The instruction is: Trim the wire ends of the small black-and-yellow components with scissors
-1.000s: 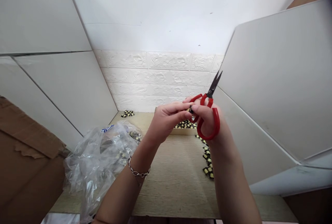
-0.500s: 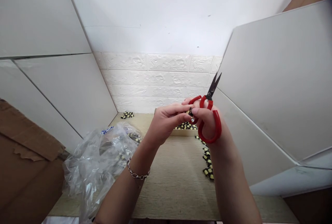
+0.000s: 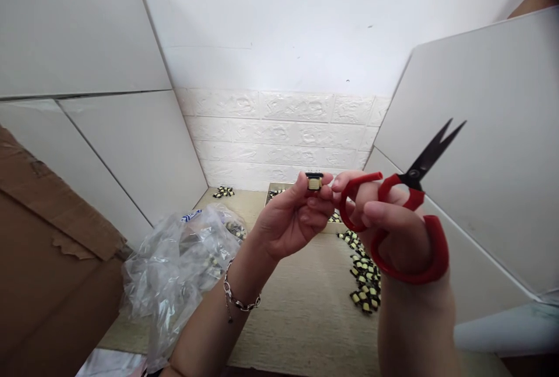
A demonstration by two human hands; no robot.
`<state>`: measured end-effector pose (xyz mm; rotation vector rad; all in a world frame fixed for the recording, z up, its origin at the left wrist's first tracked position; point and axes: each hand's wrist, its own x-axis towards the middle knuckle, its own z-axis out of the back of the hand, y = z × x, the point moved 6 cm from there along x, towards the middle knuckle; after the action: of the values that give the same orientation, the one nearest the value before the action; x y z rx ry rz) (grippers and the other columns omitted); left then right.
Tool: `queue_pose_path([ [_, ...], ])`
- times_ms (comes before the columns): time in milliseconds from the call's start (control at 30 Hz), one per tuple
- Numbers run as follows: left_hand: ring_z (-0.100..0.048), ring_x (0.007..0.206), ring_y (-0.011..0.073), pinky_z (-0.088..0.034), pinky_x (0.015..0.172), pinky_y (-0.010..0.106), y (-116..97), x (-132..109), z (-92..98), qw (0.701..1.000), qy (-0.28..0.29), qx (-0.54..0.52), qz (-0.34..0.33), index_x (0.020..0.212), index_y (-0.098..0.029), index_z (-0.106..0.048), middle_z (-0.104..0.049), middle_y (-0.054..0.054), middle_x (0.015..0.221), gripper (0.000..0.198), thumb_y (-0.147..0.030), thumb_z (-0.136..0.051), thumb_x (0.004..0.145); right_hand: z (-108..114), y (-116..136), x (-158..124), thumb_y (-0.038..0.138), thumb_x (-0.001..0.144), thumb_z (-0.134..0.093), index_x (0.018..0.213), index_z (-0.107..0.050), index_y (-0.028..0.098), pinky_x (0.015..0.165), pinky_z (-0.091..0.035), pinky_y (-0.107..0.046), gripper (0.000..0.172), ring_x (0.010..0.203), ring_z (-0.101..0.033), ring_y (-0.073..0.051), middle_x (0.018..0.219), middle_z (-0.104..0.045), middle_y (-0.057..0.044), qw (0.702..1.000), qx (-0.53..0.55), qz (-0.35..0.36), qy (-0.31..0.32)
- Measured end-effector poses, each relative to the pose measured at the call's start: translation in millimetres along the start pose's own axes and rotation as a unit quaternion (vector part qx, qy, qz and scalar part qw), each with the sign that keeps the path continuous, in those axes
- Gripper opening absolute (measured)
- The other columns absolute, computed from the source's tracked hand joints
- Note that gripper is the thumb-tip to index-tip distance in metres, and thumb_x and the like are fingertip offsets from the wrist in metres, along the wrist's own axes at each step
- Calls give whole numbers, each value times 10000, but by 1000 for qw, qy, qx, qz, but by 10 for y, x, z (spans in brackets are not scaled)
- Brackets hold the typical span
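Note:
My left hand (image 3: 292, 223) pinches a small black-and-yellow component (image 3: 314, 181) between thumb and fingertips, held up at chest height above the table. My right hand (image 3: 395, 231) grips red-handled scissors (image 3: 404, 214), fingers through the loops, black blades slightly apart and pointing up to the right. The right forefinger tip touches the component's right side. A silver bracelet (image 3: 239, 301) hangs on my left wrist.
A crumpled clear plastic bag (image 3: 179, 272) with more components lies at the left. A pile of components (image 3: 364, 275) runs along the right of the wooden table (image 3: 301, 307); a shallow tray (image 3: 279, 191) and small heap (image 3: 224, 192) sit at the back. Brown cardboard (image 3: 48, 249) stands far left, white panels on both sides.
Both hands rose and came nearer the camera. The right hand with the scissors swung out to the right, away from the component. The left hand turned palm-up, showing the component.

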<state>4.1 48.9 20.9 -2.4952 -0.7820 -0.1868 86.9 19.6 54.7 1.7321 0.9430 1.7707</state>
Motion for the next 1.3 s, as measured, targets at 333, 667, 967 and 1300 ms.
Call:
queue_pose_path([
  [333, -518, 600, -14, -393, 488, 40, 44, 55, 48, 1000, 10, 9, -16, 868, -77, -624, -580, 10, 730, 220, -271, -591, 771, 75, -29, 24, 321, 693, -561, 500, -475, 212, 848, -439, -394, 237, 881, -523, -209, 731, -518, -18, 999, -20, -22, 20],
  [667, -488, 578, -20, -382, 475, 36, 28, 98, 107, 998, 0, 46, -34, 841, -95, -629, -563, 0, 707, 226, -300, -618, 746, 26, -6, 35, 165, 723, -527, 523, -494, 202, 794, -462, -329, 206, 886, -546, -186, 743, -545, -10, 1000, -28, -1, 14],
  [967, -503, 583, -21, -376, 473, 39, 54, 99, 103, 999, 1, 28, -21, 839, -87, -620, -569, -3, 698, 239, -308, -613, 750, 14, 2, 21, 153, 737, -528, 532, -504, 204, 819, -459, -306, 213, 871, -555, -161, 733, -548, 1, 1000, -8, -8, 13],
  [1300, -509, 577, -16, -384, 474, 54, 39, 84, 92, 999, -6, 23, -31, 841, -59, -612, -585, -4, 698, 232, -269, -622, 743, 15, 8, 23, 175, 743, -542, 544, -555, 216, 774, -480, -303, 203, 841, -557, -153, 746, -569, 3, 999, -37, 12, 18],
])
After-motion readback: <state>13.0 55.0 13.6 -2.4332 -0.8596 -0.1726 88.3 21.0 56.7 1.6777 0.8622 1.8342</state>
